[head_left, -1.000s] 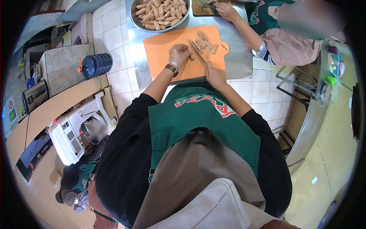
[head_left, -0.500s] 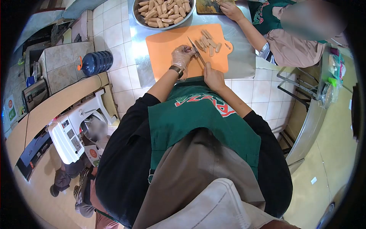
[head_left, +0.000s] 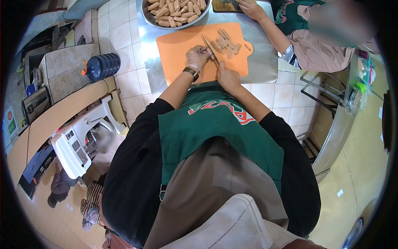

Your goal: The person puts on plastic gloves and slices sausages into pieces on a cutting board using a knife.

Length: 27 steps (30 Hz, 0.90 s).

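My left hand, in a clear plastic glove, is over the orange cutting board with its fingers pinched together. Whatever lies between those fingertips is too small to make out. A knife is in my right hand, which is bare and wrapped round the handle near the board's front edge. The blade slants up and to the left, close beside my left fingertips. Several cut sausage pieces lie on the board just right of the blade.
Behind the board, a metal bowl full of sausages stands on the steel table. Another person's hand is at a second, darker board at the back right. A blue water jug lies left of the table.
The knife and my right hand have shifted slightly forward and left, nearer my left fingers. My left hand keeps its pinch. The whole view has shifted a little.
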Available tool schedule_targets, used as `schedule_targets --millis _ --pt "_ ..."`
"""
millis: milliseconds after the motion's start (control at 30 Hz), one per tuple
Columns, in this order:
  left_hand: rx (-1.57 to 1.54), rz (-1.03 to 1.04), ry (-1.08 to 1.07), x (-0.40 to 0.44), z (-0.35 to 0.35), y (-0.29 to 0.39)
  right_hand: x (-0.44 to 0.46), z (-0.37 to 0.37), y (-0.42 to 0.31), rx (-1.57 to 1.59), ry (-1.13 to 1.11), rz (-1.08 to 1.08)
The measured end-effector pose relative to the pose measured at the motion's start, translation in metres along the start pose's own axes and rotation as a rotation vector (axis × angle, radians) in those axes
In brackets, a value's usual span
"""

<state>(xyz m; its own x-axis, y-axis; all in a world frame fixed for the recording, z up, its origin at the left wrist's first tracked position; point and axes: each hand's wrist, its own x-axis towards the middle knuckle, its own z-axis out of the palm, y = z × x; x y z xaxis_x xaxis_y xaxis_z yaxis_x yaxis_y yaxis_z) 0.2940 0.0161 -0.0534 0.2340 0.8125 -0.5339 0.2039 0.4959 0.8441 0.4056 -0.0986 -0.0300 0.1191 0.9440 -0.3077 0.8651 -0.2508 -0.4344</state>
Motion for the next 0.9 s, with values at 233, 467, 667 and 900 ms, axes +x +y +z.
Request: schedule_targets --millis 233,467,667,900 --pt "0.049 -0.002 0.017 0.004 -0.002 -0.009 -0.009 0.0 0.006 0.016 -0.036 0.003" --pt "0.555 0.446 -0.011 -0.004 -0.02 0.005 -0.043 -0.013 0.023 -0.015 -0.164 0.066" --pt "0.874 1.122 -0.369 0.001 -0.04 0.024 -0.019 -0.022 0.027 -0.018 -0.055 0.017" --pt "0.447 0.368 -0.033 0.001 -0.016 -0.015 -0.025 -0.017 0.011 0.032 -0.053 0.057"
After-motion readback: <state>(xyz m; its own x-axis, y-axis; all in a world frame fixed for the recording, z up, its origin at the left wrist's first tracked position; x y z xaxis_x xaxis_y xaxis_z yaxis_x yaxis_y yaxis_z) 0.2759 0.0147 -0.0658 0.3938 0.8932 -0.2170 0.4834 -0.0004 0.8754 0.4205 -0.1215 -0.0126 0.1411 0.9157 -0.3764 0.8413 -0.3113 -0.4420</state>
